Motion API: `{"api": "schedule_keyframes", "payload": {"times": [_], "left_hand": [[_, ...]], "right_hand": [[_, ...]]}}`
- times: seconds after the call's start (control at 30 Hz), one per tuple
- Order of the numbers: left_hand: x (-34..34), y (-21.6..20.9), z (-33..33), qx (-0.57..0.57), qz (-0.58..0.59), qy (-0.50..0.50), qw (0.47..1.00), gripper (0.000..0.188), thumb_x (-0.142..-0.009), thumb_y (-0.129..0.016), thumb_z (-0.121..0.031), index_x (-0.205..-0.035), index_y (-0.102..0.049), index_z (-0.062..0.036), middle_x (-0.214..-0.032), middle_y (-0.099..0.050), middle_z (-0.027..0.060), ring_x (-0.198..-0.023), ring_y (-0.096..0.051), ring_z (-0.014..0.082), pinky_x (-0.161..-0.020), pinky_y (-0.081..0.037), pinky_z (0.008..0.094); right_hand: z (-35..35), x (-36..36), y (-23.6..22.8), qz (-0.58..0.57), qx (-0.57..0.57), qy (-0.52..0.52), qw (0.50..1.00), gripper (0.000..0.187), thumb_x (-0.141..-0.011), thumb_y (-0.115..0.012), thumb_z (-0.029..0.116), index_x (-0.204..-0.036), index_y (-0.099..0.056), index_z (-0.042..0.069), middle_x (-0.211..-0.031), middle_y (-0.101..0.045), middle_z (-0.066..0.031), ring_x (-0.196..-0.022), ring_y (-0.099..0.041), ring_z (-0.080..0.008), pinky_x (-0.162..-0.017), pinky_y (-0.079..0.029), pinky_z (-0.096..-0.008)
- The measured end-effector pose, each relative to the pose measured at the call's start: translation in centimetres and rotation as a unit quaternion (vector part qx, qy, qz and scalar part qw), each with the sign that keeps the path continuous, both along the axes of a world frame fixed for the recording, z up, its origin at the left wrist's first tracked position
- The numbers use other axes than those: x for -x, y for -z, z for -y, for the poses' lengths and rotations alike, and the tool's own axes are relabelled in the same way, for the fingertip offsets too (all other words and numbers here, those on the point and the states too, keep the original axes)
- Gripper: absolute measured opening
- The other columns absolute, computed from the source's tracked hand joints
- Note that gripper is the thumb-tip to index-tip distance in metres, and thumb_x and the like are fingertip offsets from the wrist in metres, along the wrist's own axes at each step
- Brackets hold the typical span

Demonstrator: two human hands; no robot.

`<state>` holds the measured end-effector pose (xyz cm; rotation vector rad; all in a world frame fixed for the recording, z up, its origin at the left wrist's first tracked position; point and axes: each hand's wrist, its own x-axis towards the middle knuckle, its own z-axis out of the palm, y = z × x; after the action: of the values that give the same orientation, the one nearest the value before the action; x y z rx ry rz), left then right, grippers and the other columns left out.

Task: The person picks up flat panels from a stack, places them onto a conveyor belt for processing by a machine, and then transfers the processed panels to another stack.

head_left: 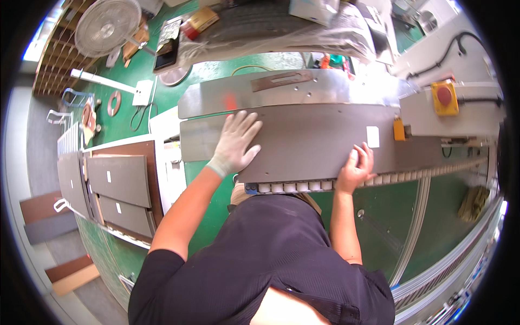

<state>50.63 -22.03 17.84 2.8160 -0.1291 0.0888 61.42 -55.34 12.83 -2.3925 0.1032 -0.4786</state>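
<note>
Grey-brown panel (314,135) lies flat before the wearer, its near edge along a row of rollers (303,187). Judged stiff, fairly heavy, smooth enough to slide; best held by both long edges. Left hand (235,143), gloved, rests spread on its left end, grip open. Right hand (356,169) is half-curled at the near edge; cannot tell whether its grip closes. Similar panels (119,179) stand left. Beyond: red-and-yellow carton (200,23), pale box (314,11); contents unseen.
</note>
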Motion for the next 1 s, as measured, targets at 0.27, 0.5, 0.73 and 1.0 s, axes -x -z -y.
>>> {"api": "schedule_keyframes", "payload": {"times": [0.27, 0.5, 0.73, 1.0], "left_hand": [[-6.8, 0.8, 3.8, 0.035, 0.025, -0.007, 0.999, 0.059, -0.095, -0.059, -0.032, -0.146, -0.045, -0.0062, -0.157, -0.038, 0.0150, -0.149, -0.030, 0.0357, -0.123, -0.021, 0.0522], [-5.7, 6.9, 3.3, 0.060, 0.121, -0.043, 0.990, 0.053, -0.101, -0.048, -0.032, -0.145, -0.051, -0.0023, -0.160, -0.040, 0.0158, -0.153, -0.028, 0.0327, -0.127, -0.017, 0.0499], [12.8, 3.1, -3.4, 0.128, 0.138, -0.035, 0.981, 0.044, -0.092, -0.065, -0.026, -0.131, -0.062, -0.0070, -0.147, -0.054, 0.0129, -0.142, -0.043, 0.0320, -0.119, -0.031, 0.0494], [41.8, 13.8, -12.0, 0.572, 0.239, -0.696, 0.361, 0.052, -0.099, -0.058, -0.043, -0.134, -0.057, -0.0048, -0.123, -0.066, 0.0127, -0.109, -0.062, 0.0252, -0.099, -0.047, 0.0413]], "right_hand": [[7.7, -6.4, 1.0, 0.089, -0.120, 0.067, 0.986, 0.022, -0.101, -0.058, 0.013, -0.106, -0.071, -0.004, -0.105, -0.072, -0.0151, -0.099, -0.066, -0.0258, -0.092, -0.052, -0.0375], [15.7, -12.8, 3.6, -0.023, -0.041, 0.163, 0.986, 0.049, -0.096, -0.058, 0.043, -0.121, -0.073, 0.004, -0.127, -0.069, -0.0175, -0.114, -0.066, -0.0350, -0.101, -0.049, -0.0415], [6.8, -6.2, 6.1, 0.046, 0.130, -0.058, 0.989, 0.036, -0.097, -0.060, 0.029, -0.124, -0.071, 0.007, -0.134, -0.066, -0.0143, -0.123, -0.061, -0.0321, -0.107, -0.044, -0.0426], [-0.8, -2.4, 5.7, -0.034, 0.050, -0.054, 0.997, 0.038, -0.094, -0.064, 0.025, -0.124, -0.069, 0.001, -0.126, -0.067, -0.0188, -0.120, -0.060, -0.0364, -0.103, -0.046, -0.0464]]}}
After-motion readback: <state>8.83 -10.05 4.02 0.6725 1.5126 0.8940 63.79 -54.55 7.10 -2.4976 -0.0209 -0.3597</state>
